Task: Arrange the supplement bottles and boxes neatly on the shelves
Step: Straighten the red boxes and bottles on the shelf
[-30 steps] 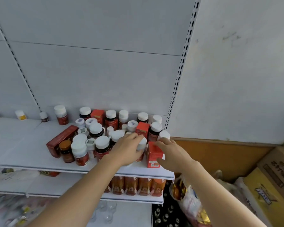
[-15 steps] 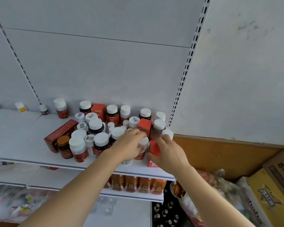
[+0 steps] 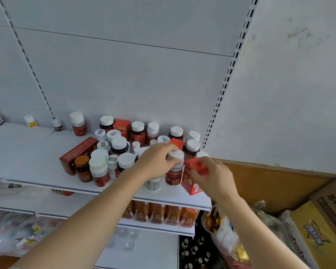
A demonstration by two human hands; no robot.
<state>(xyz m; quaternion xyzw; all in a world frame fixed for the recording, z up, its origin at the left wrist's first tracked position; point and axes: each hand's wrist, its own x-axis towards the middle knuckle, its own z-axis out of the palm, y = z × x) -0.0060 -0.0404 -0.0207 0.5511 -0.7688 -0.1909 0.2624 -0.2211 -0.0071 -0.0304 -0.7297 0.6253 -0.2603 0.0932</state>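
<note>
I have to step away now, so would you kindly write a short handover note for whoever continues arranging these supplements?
Left hand: grips the white cap of a red-labelled bottle near the front of the shelf.
Right hand: holds a small red box just right of that bottle, at the shelf's right end.
Done: a loose back row of bottles stands against the wall.
Left: the cluster is still jumbled, and a long red box lies angled at its left; straighten them into rows, boxes with boxes.
</note>
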